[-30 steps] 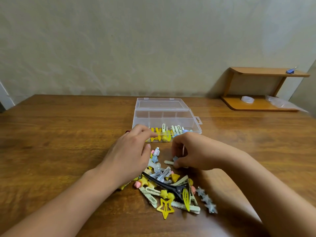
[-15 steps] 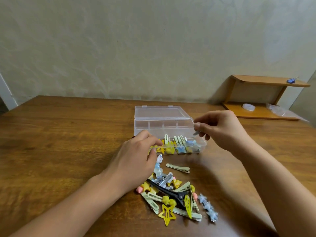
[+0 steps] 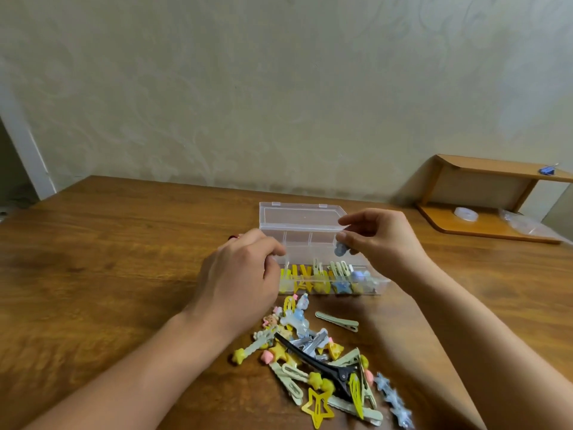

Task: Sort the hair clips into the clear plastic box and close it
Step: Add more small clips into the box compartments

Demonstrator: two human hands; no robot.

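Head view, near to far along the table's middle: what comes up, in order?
Yellow star clip → black alligator clip → lone pale green clip → filled front row of the clear plastic box → its open lid → wall.

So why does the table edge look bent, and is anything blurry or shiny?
Head view: the wide-angle lens bows the table; soft, even light, with faint shadows under the arms; the small blue clip in the right hand looks slightly soft; the clear plastic box shows pale glare.
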